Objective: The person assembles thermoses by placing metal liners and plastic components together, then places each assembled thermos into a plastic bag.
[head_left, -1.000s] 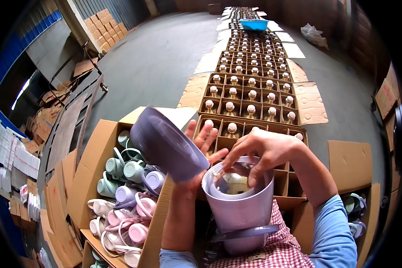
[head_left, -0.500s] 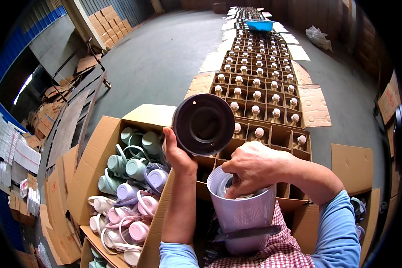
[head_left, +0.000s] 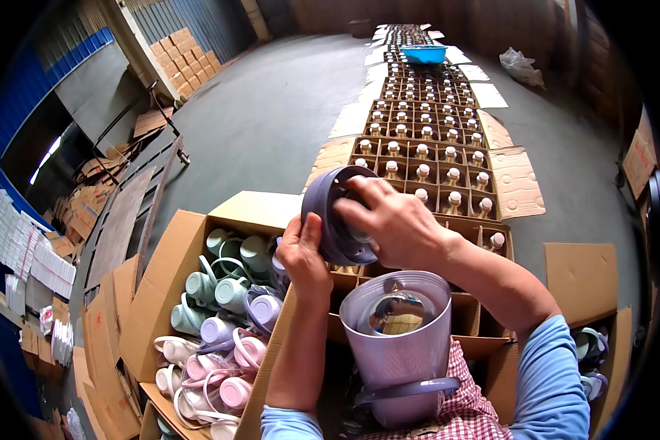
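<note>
In my left hand [head_left: 306, 253] is a dark purple round base [head_left: 317, 209], tilted, with its hollow side toward my right. Over that hollow reaches my right hand [head_left: 400, 224], its fingertips inside the rim and smeared by motion. Whether those fingers hold anything I cannot make out. Below them stands a lavender vacuum jug body [head_left: 396, 359], its wide open end up. A shiny silver liner [head_left: 397, 314] shows inside it. Low around the jug runs a purple handle [head_left: 407, 389], against the checked apron [head_left: 466, 400].
To the left, a cardboard box [head_left: 165, 275] holds several green, lavender and pink jug tops [head_left: 231, 293] with handles. Ahead stretches a long row of divided cartons [head_left: 447, 150] with silvery, white-tipped liners. A blue basin [head_left: 424, 54] rests on them. Another open carton [head_left: 609, 359] is at the right.
My right hand has come out of the jug and up to the round base. My left hand has turned the base sideways, toward the right hand. The silver liner is now in plain sight.
</note>
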### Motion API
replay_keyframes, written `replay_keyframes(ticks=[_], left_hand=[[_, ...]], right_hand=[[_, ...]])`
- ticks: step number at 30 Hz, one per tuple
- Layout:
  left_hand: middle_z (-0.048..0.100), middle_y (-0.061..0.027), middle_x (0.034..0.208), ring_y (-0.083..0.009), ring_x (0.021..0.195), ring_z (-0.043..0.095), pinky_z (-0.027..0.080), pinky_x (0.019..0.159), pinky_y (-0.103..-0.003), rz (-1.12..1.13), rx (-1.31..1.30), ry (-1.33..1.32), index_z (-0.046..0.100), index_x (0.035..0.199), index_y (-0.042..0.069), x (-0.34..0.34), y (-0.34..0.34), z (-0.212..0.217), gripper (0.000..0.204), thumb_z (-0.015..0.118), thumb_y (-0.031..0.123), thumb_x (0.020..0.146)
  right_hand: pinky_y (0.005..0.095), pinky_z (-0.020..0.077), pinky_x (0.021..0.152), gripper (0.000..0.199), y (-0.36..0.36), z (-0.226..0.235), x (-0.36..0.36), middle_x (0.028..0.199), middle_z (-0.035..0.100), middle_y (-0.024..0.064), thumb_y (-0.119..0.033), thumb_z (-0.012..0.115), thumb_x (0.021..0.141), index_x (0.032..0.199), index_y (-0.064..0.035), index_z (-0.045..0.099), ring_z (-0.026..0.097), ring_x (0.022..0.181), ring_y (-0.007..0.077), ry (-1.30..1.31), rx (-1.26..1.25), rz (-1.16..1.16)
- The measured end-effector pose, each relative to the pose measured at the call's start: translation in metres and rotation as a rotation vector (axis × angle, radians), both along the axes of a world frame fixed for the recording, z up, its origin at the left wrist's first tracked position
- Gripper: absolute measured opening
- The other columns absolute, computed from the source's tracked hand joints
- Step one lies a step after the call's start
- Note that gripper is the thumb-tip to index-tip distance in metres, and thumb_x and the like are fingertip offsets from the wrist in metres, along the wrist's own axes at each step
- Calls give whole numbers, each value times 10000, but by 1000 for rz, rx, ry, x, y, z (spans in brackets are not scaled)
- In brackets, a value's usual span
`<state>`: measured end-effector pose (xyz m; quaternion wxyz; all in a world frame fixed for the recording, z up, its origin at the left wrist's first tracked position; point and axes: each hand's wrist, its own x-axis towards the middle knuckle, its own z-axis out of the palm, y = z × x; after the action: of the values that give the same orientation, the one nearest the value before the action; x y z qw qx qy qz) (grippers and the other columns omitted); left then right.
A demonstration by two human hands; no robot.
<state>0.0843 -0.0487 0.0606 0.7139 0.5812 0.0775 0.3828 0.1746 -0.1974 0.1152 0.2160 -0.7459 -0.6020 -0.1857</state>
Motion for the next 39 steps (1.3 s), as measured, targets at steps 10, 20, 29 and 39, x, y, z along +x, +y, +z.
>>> replay_keyframes(ticks=[10,20,29,39], left_hand=[[620,-28,875,-100,776,570,468,734,-238,49,70,-29,599,979,-22,4,-3,4,258,598,231,930],[642,-147,881,-226,743,598,471,683,-310,-71,598,-398,652,1018,-59,-50,15,14,489,747,321,726],[653,-155,757,-239,684,646,496,591,-303,-414,1068,-98,712,906,-36,-51,-28,60,437,775,303,637],[645,-137,751,-247,658,628,491,597,-321,-318,1033,-30,699,872,-12,-52,-51,57,331,775,237,668]], right_hand=[[431,525,771,691,4,-9,5,1155,554,234,-274,768,702,1274,-35,463,591,1025,360,271,119,-97],[377,517,862,450,-45,-38,32,1144,630,157,-332,573,895,1232,-41,501,618,1021,240,1369,663,315],[347,444,944,367,-30,-73,2,1035,651,268,-298,513,812,737,34,650,607,1036,288,1737,486,552],[371,468,935,336,-37,-90,13,892,665,278,-162,463,683,781,93,660,643,922,323,1696,519,663]])
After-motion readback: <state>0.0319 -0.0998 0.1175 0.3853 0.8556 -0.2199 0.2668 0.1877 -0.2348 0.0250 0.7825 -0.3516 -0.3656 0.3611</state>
